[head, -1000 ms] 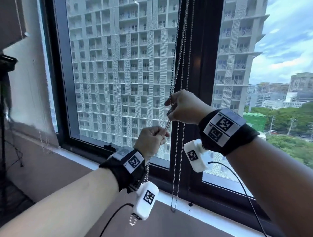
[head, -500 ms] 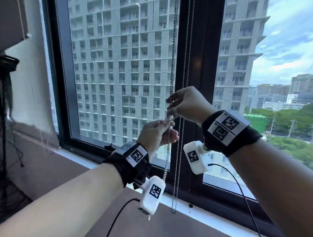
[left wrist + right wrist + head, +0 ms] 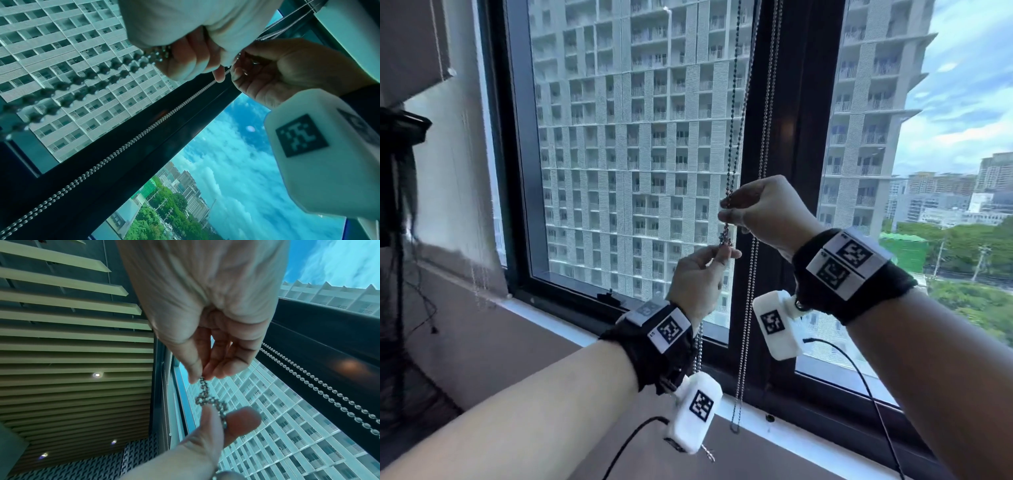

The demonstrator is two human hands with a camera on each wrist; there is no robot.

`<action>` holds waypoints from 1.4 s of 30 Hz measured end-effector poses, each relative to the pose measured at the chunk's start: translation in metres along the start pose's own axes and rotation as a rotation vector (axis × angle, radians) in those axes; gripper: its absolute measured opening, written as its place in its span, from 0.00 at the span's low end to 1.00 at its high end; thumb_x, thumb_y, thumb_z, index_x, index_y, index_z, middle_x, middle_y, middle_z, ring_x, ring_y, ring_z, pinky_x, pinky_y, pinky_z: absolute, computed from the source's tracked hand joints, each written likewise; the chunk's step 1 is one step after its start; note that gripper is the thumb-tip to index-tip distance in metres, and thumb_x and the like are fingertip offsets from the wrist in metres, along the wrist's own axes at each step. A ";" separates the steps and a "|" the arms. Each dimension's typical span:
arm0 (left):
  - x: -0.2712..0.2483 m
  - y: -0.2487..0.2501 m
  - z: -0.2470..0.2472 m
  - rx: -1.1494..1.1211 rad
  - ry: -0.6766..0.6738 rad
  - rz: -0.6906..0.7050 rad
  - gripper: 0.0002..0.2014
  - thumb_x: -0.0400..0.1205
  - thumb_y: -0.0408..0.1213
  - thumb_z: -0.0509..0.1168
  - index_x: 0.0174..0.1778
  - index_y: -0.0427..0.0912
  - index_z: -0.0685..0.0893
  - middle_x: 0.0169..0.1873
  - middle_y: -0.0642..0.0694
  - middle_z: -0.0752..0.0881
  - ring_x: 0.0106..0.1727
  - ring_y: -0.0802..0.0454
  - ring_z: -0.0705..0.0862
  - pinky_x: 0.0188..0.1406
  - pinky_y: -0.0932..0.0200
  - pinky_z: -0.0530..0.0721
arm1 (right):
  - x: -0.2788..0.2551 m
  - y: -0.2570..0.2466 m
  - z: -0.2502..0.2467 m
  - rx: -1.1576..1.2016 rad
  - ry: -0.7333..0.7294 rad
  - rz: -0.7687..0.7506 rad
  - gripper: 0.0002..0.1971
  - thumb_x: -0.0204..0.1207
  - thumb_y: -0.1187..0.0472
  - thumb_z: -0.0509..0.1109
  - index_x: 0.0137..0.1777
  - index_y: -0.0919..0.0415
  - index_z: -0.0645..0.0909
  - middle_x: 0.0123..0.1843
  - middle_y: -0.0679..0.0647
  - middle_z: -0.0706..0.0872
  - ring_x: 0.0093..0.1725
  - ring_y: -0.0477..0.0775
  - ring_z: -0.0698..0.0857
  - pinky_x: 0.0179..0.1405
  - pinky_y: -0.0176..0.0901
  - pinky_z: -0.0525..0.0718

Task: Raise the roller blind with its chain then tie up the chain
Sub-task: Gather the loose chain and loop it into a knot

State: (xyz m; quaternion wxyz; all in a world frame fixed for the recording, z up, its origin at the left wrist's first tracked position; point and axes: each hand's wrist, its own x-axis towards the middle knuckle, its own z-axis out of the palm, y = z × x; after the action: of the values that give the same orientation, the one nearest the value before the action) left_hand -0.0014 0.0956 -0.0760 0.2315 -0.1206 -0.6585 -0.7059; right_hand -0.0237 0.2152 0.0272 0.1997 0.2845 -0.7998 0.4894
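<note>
Head view: right hand [image 3: 767, 212] fingers pinch the chain [image 3: 736, 137] above its knot; left hand [image 3: 698, 277] fingers pinch below.

A large dark-framed glass window [image 3: 619, 154] fills the view, split by a broad black vertical mullion [image 3: 801, 137]. Beyond it stands a pale high-rise apartment block [image 3: 637, 102], with green trees [image 3: 962, 267] and cloudy blue sky [image 3: 962, 85] to the right. Below runs a white windowsill [image 3: 551, 318]. Overhead, a slatted beige ceiling [image 3: 72, 345] carries small round recessed lights [image 3: 97, 375].
</note>
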 end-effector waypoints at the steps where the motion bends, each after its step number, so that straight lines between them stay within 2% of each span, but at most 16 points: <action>1: -0.002 -0.001 0.000 -0.017 -0.021 -0.016 0.15 0.84 0.45 0.62 0.53 0.37 0.86 0.19 0.51 0.65 0.17 0.56 0.57 0.14 0.64 0.55 | -0.001 0.000 0.000 0.008 -0.012 0.005 0.07 0.69 0.63 0.82 0.45 0.65 0.91 0.40 0.59 0.93 0.38 0.52 0.89 0.46 0.50 0.91; 4: -0.005 0.000 -0.001 -0.047 -0.085 -0.080 0.18 0.85 0.47 0.59 0.53 0.34 0.83 0.16 0.55 0.68 0.14 0.58 0.59 0.11 0.66 0.56 | -0.004 0.000 0.000 0.020 -0.030 0.016 0.04 0.72 0.65 0.79 0.45 0.65 0.91 0.39 0.61 0.93 0.36 0.51 0.87 0.45 0.54 0.90; 7: -0.009 0.001 0.000 -0.006 -0.103 -0.059 0.16 0.86 0.46 0.56 0.45 0.38 0.82 0.15 0.55 0.67 0.15 0.58 0.59 0.13 0.64 0.55 | -0.006 -0.001 0.002 0.047 -0.038 0.027 0.05 0.74 0.64 0.78 0.47 0.66 0.90 0.40 0.61 0.93 0.36 0.51 0.87 0.47 0.55 0.91; 11: -0.013 0.000 -0.001 0.012 -0.150 -0.083 0.14 0.87 0.39 0.56 0.44 0.35 0.82 0.18 0.50 0.70 0.19 0.56 0.64 0.17 0.61 0.62 | -0.012 0.006 0.009 0.003 -0.144 0.056 0.10 0.75 0.58 0.77 0.44 0.67 0.90 0.40 0.62 0.93 0.39 0.60 0.90 0.49 0.60 0.92; 12: -0.012 -0.001 -0.003 0.054 -0.161 -0.076 0.11 0.86 0.36 0.58 0.46 0.33 0.82 0.21 0.47 0.75 0.21 0.54 0.69 0.21 0.61 0.67 | -0.014 0.009 0.012 -0.004 -0.178 0.066 0.11 0.76 0.57 0.77 0.44 0.67 0.90 0.40 0.62 0.93 0.39 0.61 0.90 0.50 0.61 0.91; 14: -0.012 -0.002 -0.005 0.183 -0.154 -0.040 0.07 0.81 0.31 0.62 0.53 0.33 0.80 0.35 0.39 0.84 0.34 0.48 0.78 0.35 0.56 0.77 | -0.017 0.013 0.017 0.041 -0.192 0.091 0.10 0.78 0.59 0.73 0.47 0.68 0.89 0.42 0.62 0.92 0.39 0.59 0.90 0.50 0.61 0.91; 16: -0.010 0.005 -0.005 0.193 -0.106 0.002 0.13 0.78 0.31 0.64 0.58 0.36 0.78 0.46 0.37 0.83 0.45 0.45 0.81 0.47 0.53 0.79 | -0.020 0.014 0.021 0.125 -0.205 0.141 0.10 0.82 0.60 0.68 0.51 0.68 0.86 0.44 0.63 0.91 0.38 0.57 0.90 0.47 0.56 0.92; 18: -0.004 0.022 -0.006 0.125 -0.025 0.059 0.19 0.80 0.35 0.61 0.66 0.37 0.75 0.55 0.39 0.83 0.55 0.44 0.84 0.53 0.52 0.81 | -0.025 0.014 0.026 0.190 -0.245 0.176 0.11 0.86 0.59 0.63 0.52 0.66 0.84 0.41 0.61 0.89 0.33 0.54 0.89 0.36 0.46 0.91; 20: 0.007 0.042 -0.007 0.106 0.013 0.086 0.21 0.76 0.40 0.60 0.65 0.39 0.79 0.57 0.41 0.85 0.58 0.45 0.84 0.55 0.50 0.82 | -0.030 0.015 0.032 0.217 -0.259 0.178 0.11 0.87 0.57 0.61 0.51 0.63 0.82 0.35 0.60 0.86 0.28 0.52 0.86 0.28 0.43 0.88; 23: 0.022 0.066 -0.008 -0.003 0.024 0.111 0.11 0.75 0.39 0.63 0.47 0.42 0.87 0.45 0.40 0.91 0.50 0.42 0.87 0.53 0.42 0.80 | -0.029 0.021 0.038 0.223 -0.233 0.181 0.14 0.87 0.57 0.61 0.52 0.67 0.82 0.30 0.56 0.79 0.26 0.51 0.79 0.30 0.46 0.83; 25: 0.028 0.072 -0.007 -0.011 0.041 0.132 0.08 0.79 0.37 0.65 0.43 0.40 0.88 0.36 0.39 0.89 0.43 0.40 0.86 0.52 0.37 0.82 | -0.027 0.025 0.037 0.251 -0.248 0.196 0.14 0.86 0.56 0.64 0.52 0.70 0.81 0.29 0.55 0.77 0.26 0.50 0.76 0.34 0.49 0.81; 28: 0.030 0.073 -0.010 0.018 0.022 0.171 0.09 0.83 0.33 0.63 0.43 0.36 0.87 0.28 0.42 0.82 0.33 0.43 0.82 0.42 0.47 0.84 | -0.025 0.028 0.030 0.331 -0.317 0.242 0.08 0.81 0.61 0.71 0.46 0.67 0.81 0.28 0.53 0.77 0.25 0.49 0.74 0.31 0.46 0.79; 30: 0.030 0.071 -0.015 0.046 0.017 0.171 0.09 0.84 0.33 0.62 0.44 0.36 0.87 0.27 0.44 0.80 0.29 0.48 0.79 0.38 0.51 0.83 | -0.022 0.028 0.023 0.395 -0.315 0.297 0.02 0.77 0.69 0.72 0.49 0.67 0.83 0.27 0.52 0.79 0.25 0.48 0.74 0.29 0.43 0.77; 32: 0.031 0.069 -0.017 0.029 0.019 0.146 0.10 0.84 0.33 0.62 0.42 0.36 0.86 0.27 0.45 0.80 0.27 0.50 0.79 0.35 0.53 0.83 | -0.017 0.026 0.015 0.488 -0.263 0.345 0.07 0.76 0.75 0.67 0.51 0.67 0.83 0.28 0.53 0.79 0.25 0.48 0.74 0.29 0.44 0.78; 38: 0.026 0.078 -0.020 -0.096 -0.081 0.077 0.10 0.84 0.30 0.61 0.42 0.31 0.85 0.28 0.43 0.81 0.25 0.51 0.80 0.30 0.58 0.86 | -0.003 0.003 -0.004 0.608 -0.228 0.437 0.10 0.75 0.72 0.65 0.55 0.66 0.81 0.28 0.50 0.75 0.23 0.45 0.71 0.22 0.37 0.75; 42: 0.024 0.079 -0.021 -0.094 -0.102 0.061 0.10 0.84 0.31 0.61 0.44 0.29 0.85 0.27 0.43 0.83 0.24 0.52 0.81 0.27 0.59 0.85 | 0.004 -0.012 -0.014 0.678 -0.180 0.417 0.05 0.78 0.69 0.66 0.52 0.65 0.79 0.31 0.51 0.77 0.23 0.45 0.73 0.22 0.35 0.77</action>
State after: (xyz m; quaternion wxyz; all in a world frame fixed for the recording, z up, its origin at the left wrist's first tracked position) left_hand 0.0193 0.0690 0.0026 0.2131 -0.1872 -0.6315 -0.7216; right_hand -0.0183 0.2218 0.0441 -0.0799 0.2078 -0.6479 0.7285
